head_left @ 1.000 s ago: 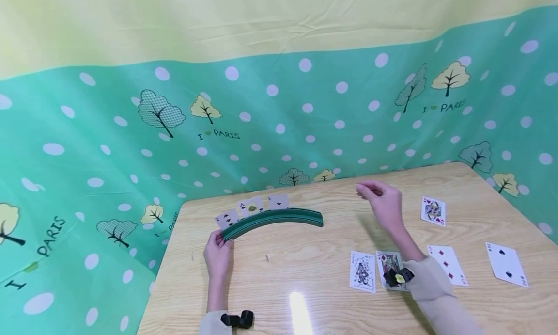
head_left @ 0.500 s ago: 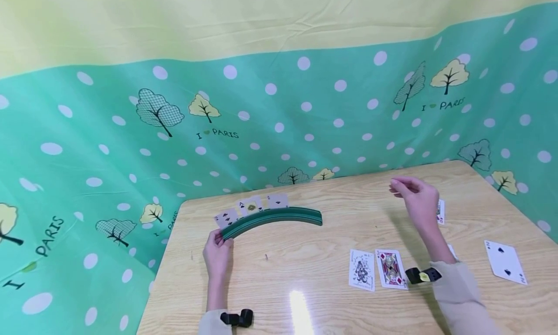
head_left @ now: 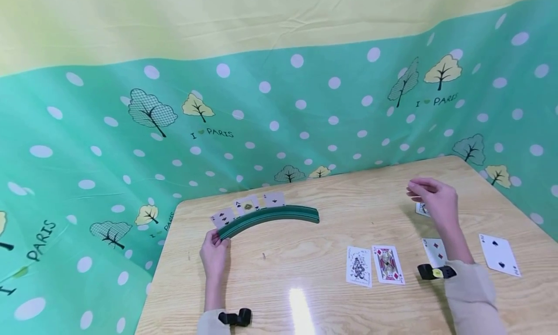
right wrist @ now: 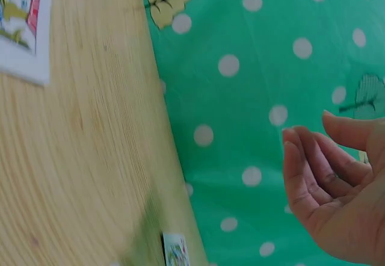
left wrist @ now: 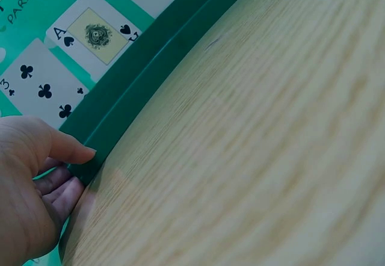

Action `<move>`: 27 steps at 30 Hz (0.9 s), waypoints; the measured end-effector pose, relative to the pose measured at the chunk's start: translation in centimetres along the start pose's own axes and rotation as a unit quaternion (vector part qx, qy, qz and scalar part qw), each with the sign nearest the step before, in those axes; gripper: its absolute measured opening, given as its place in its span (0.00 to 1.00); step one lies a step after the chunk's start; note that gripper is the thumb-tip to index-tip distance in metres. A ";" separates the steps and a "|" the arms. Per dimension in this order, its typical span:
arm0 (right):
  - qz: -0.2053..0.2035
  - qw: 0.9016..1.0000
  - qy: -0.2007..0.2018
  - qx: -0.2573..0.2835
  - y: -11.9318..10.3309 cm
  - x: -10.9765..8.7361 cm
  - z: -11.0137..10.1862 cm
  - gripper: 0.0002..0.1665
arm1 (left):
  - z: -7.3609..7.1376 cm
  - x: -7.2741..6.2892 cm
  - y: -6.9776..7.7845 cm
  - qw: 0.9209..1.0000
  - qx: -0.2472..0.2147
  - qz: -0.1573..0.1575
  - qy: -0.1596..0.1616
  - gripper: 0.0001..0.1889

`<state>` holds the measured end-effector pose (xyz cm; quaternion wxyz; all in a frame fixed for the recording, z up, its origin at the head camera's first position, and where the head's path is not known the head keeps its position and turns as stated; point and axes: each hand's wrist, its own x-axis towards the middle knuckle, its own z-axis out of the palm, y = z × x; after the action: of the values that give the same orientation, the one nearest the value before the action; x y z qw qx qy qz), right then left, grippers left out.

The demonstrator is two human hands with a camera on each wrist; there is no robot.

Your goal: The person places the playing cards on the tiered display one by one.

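My left hand point(head_left: 213, 257) pinches the near left end of a curved green card holder point(head_left: 270, 215), thumb on its front in the left wrist view. Three playing cards stand in the holder: a three of clubs point(left wrist: 43, 88), an ace of spades point(left wrist: 96, 34) and another club card point(head_left: 274, 199). My right hand point(head_left: 438, 199) is raised over the right side of the table, fingers loosely curled. Nothing lies between its thumb and fingers point(right wrist: 301, 176) in the right wrist view. Below it, a face card point(head_left: 421, 209) is partly hidden by the hand.
On the wooden table point(head_left: 279, 267) lie a joker point(head_left: 359, 267), a jack of diamonds point(head_left: 388, 264), a three of diamonds point(head_left: 433, 247) partly behind the right forearm, and a two of spades point(head_left: 500, 255). A green dotted curtain point(head_left: 244, 97) hangs along the back and sides.
My right hand has moved right, from beyond the jack to over the face card. My left hand and the holder have stayed put. The head view has shifted slightly.
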<state>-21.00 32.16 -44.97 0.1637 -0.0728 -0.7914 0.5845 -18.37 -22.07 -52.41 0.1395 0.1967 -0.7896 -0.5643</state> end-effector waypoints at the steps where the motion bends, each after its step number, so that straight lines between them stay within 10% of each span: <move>1: 0.008 1.000 0.000 0.000 0.1 0.0 -0.4 0.16 | 0.0 0.0 0.0 1.000 0.000 0.000 0.000 0.24; 27: 0.098 0.990 0.000 -0.100 4.1 0.2 -7.1 0.32 | 0.3 0.0 0.8 1.000 0.001 0.001 -0.002 0.24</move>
<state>-19.02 39.87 -46.99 0.0971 -0.1661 -0.8348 0.5158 -18.63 -21.56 -51.75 0.1377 0.1951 -0.7908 -0.5636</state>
